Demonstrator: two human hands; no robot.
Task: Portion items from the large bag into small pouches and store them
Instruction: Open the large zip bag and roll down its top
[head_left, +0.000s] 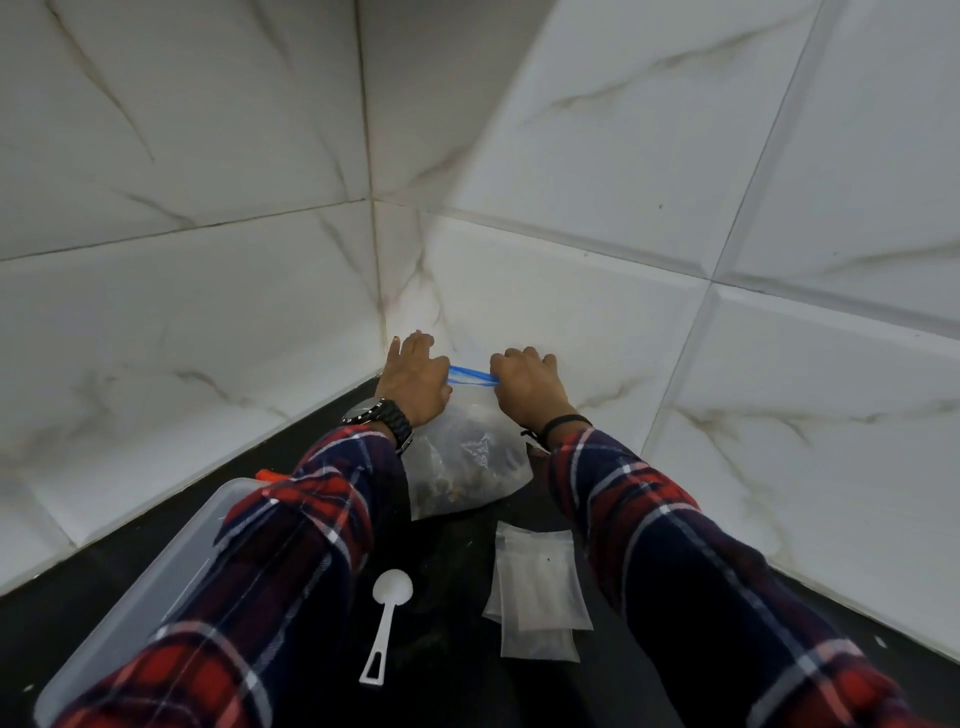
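Both hands, left (415, 376) and right (524, 384), pinch the blue zip of the large bag (470, 462) at the table's back corner; the small pouches (537, 587) look empty, the scoop (387, 623) idle; portioning seems unstarted.

View: one head-worn wide-angle camera
Facing: forward and down into a corner of white veined wall tiles (597, 130)
Nearness: close above the black glossy desk (124, 551), both plaid sleeves reaching forward from the bottom edge
Edges: tile lines bend outward
Shared: single view only
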